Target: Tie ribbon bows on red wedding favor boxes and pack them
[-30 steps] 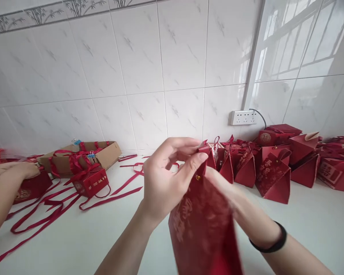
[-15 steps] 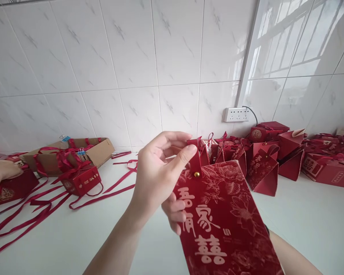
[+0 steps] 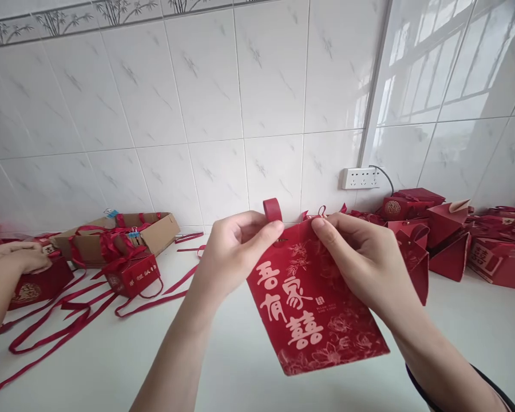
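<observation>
A red gift box (image 3: 300, 309) with pale lettering and flower prints is held up in front of me, tilted, its printed face towards me. My left hand (image 3: 244, 243) is closed at its upper left corner, pinching the red strap (image 3: 272, 210), which curls up in a loop above the thumb. A small dark slot shows in the panel beside that thumb. My right hand (image 3: 356, 246) grips the top edge of the gift box, thumb on the front and fingers behind. What lies behind the panel is hidden.
Another person's hands (image 3: 21, 257) rest on a red box at the left. Near them are a cardboard tray (image 3: 163, 229) draped with ribbons, a small red box (image 3: 133, 274) and loose red ribbon (image 3: 81, 315). Several red boxes (image 3: 446, 240) crowd the right, below a power strip (image 3: 361, 178).
My right hand has come from behind the box to its top edge. The strap, earlier flat with its gold stud showing, now curls in my left hand. The box appears farther away.
</observation>
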The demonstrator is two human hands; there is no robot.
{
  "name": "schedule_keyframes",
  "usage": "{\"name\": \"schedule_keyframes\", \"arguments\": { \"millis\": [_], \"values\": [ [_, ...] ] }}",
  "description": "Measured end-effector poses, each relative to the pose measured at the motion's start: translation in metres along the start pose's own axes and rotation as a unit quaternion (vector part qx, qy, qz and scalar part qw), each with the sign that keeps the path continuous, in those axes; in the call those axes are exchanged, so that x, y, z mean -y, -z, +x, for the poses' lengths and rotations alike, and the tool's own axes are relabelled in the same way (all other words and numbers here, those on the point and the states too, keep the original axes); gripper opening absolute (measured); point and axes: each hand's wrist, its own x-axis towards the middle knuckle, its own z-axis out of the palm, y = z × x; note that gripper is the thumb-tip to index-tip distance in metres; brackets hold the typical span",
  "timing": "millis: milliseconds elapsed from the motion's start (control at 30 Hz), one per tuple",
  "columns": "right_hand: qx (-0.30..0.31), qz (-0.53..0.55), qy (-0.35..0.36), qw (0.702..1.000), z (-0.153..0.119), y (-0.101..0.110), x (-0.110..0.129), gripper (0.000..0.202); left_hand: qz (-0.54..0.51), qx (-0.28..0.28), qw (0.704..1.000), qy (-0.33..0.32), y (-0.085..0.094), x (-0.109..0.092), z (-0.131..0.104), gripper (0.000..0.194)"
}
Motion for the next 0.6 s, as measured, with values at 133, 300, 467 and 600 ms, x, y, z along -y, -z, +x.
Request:
{"name": "schedule_keyframes", "arguments": {
  "millis": [133, 300, 467, 600],
  "values": [
    [-0.024, -0.026, 0.025, 0.999, -0.003, -0.002, 0.005, 0.038, 0.043, -0.069, 0.996, -0.029, -0.010, 0.004, -0.004, 0.032],
    [-0.029, -0.031, 0.030, 0.999, -0.003, -0.003, 0.007, 0.039, 0.072, -0.109, 0.988, -0.080, -0.015, 0.001, -0.007, 0.033],
    [-0.021, -0.033, 0.026, 0.999, -0.004, -0.002, 0.008, 0.038, 0.087, -0.117, 0.984, -0.099, -0.017, -0.001, -0.010, 0.032],
    [-0.020, -0.026, 0.025, 0.999, -0.003, -0.001, 0.006, 0.037, 0.098, -0.140, 0.980, -0.105, -0.022, -0.001, -0.009, 0.034]
  ]
}}
